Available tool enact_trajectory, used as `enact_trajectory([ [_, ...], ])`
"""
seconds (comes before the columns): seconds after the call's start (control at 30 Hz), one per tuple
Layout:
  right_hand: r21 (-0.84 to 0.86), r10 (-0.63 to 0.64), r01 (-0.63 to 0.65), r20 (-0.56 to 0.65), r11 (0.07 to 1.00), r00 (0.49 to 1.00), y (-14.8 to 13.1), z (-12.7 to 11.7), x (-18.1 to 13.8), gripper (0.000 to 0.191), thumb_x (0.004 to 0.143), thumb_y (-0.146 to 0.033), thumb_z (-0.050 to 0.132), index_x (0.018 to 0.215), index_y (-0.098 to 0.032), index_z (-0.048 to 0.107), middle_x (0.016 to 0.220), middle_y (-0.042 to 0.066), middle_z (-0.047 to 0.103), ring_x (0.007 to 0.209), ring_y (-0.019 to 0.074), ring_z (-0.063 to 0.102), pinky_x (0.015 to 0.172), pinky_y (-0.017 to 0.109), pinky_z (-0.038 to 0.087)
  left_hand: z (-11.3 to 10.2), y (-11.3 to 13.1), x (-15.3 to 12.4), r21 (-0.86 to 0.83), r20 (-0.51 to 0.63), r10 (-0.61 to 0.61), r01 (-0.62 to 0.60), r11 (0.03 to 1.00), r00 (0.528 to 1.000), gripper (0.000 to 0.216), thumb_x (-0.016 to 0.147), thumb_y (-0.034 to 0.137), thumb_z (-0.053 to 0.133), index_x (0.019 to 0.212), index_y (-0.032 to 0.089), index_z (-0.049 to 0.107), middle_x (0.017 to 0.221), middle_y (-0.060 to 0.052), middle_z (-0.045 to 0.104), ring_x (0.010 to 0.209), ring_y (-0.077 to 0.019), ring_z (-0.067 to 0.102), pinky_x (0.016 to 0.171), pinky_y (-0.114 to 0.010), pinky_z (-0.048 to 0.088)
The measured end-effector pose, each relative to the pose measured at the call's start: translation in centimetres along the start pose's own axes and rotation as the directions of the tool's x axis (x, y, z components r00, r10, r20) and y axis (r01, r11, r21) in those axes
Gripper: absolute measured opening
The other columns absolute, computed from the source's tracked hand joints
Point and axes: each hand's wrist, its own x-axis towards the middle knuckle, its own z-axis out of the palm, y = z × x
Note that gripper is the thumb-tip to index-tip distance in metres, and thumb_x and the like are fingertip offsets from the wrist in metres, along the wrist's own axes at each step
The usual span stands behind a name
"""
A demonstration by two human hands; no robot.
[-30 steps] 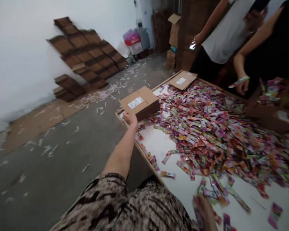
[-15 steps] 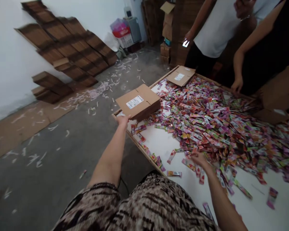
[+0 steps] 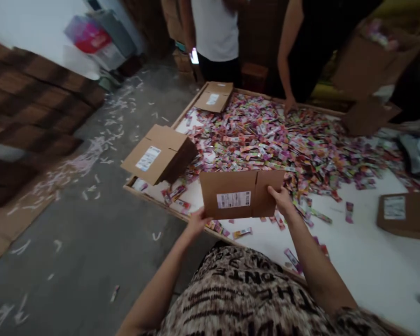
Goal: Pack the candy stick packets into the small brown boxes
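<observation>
Evidently both hands share one flat folded carton point(image 3: 241, 193), lifted clear of the table point(image 3: 367, 275): the left hand point(image 3: 197, 220) pinches its lower left corner, the right hand point(image 3: 282, 199) grips its right edge, label facing the person. Beyond the fingers lie heaped sachets point(image 3: 287, 144); left of the left hand, a stack of cartons point(image 3: 159, 154) overhangs the table's edge.

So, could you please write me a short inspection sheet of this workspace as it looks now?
Surface: white table with a raised wooden rim.
Job's things: flat folded carton with a white label, held above the table's near edge.
Clutter: heap of coloured sachets; stack of flat cartons at the left corner; more cartons at right.
Grippers: left hand and right hand each grip a lower corner of the carton.
Cables: nothing seen.
Surroundings: paper scraps on the grey floor; two people opposite.
</observation>
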Motion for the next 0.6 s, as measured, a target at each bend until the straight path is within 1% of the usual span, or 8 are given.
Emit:
enact_trajectory([
  [0.07,-0.060,-0.017,0.006,-0.176,0.998,0.984,0.3,-1.5,-2.4,0.069,0.067,-0.062,0.081,0.117,-0.017,0.066,0.116,0.013,0.072,0.105,0.0293,0.066,0.096,0.045,0.053,3.8,-2.2,0.0,0.012,0.058,-0.035,0.035,0.999,0.998,0.048,0.048,0.035,0.091,0.088,0.017,0.072,0.088,-0.006,0.077,0.089,-0.0286,0.072,0.093,-0.046,0.056],
  [0.1,-0.115,-0.027,0.000,-0.232,0.993,0.972,0.9,-2.2,-3.7,0.070,0.065,-0.061,0.083,0.116,-0.017,0.066,0.115,0.013,0.072,0.104,0.0294,0.066,0.097,0.045,0.052,5.2,-2.9,0.2,-0.004,0.073,-0.034,0.034,0.999,0.997,0.049,0.051,0.038,0.090,0.092,0.017,0.072,0.093,-0.007,0.077,0.093,-0.0284,0.071,0.095,-0.046,0.055],
  [0.2,-0.234,-0.020,-0.070,-0.362,0.970,0.932,3.8,-4.0,-7.1,0.066,0.062,-0.062,0.083,0.107,-0.018,0.065,0.109,0.011,0.073,0.101,0.0285,0.065,0.098,0.045,0.051,8.0,-3.2,1.4,-0.054,0.106,-0.014,0.020,0.998,0.994,0.052,0.061,0.042,0.085,0.105,0.017,0.071,0.107,-0.008,0.077,0.100,-0.0264,0.070,0.096,-0.042,0.054],
  [0.27,-0.208,0.008,-0.114,-0.454,0.972,0.891,5.4,-4.4,-8.6,0.066,0.063,-0.065,0.079,0.106,-0.018,0.062,0.107,0.012,0.072,0.100,0.0278,0.065,0.097,0.045,0.051,9.2,-3.0,2.4,0.009,0.143,-0.045,0.044,0.999,0.989,0.050,0.056,0.041,0.087,0.098,0.017,0.072,0.098,-0.007,0.077,0.094,-0.0264,0.070,0.092,-0.041,0.055],
  [0.37,-0.046,0.080,-0.127,-0.554,0.991,0.829,6.5,-4.0,-9.5,0.070,0.069,-0.067,0.074,0.113,-0.016,0.057,0.115,0.014,0.070,0.105,0.0267,0.064,0.099,0.043,0.051,10.6,-2.8,3.2,0.200,0.188,-0.096,0.058,0.978,0.977,0.040,0.050,0.039,0.087,0.079,0.017,0.071,0.077,-0.004,0.074,0.079,-0.0266,0.069,0.082,-0.041,0.056],
  [0.47,0.096,0.165,-0.134,-0.620,0.986,0.767,6.1,-3.6,-9.4,0.069,0.072,-0.067,0.072,0.116,-0.017,0.055,0.121,0.014,0.068,0.110,0.0255,0.064,0.103,0.043,0.050,11.6,-3.0,3.6,0.251,0.220,-0.068,0.010,0.968,0.973,0.034,0.058,0.042,0.083,0.077,0.017,0.072,0.076,-0.005,0.074,0.077,-0.0260,0.069,0.079,-0.039,0.055],
  [0.53,0.146,0.193,-0.128,-0.637,0.981,0.746,5.5,-3.6,-9.3,0.068,0.073,-0.065,0.072,0.118,-0.017,0.055,0.123,0.014,0.067,0.112,0.0247,0.063,0.104,0.042,0.049,12.1,-3.3,3.8,0.257,0.253,-0.074,0.007,0.966,0.965,0.033,0.060,0.044,0.082,0.077,0.016,0.073,0.075,-0.005,0.074,0.076,-0.0259,0.068,0.077,-0.039,0.055],
  [0.6,0.164,0.194,-0.114,-0.648,0.980,0.737,5.2,-3.8,-9.2,0.070,0.074,-0.064,0.074,0.122,-0.018,0.053,0.126,0.013,0.066,0.114,0.0241,0.063,0.104,0.041,0.050,12.5,-3.7,4.0,0.284,0.280,-0.122,0.039,0.958,0.952,0.032,0.057,0.043,0.083,0.072,0.017,0.072,0.072,-0.004,0.073,0.074,-0.0264,0.068,0.076,-0.039,0.055],
])
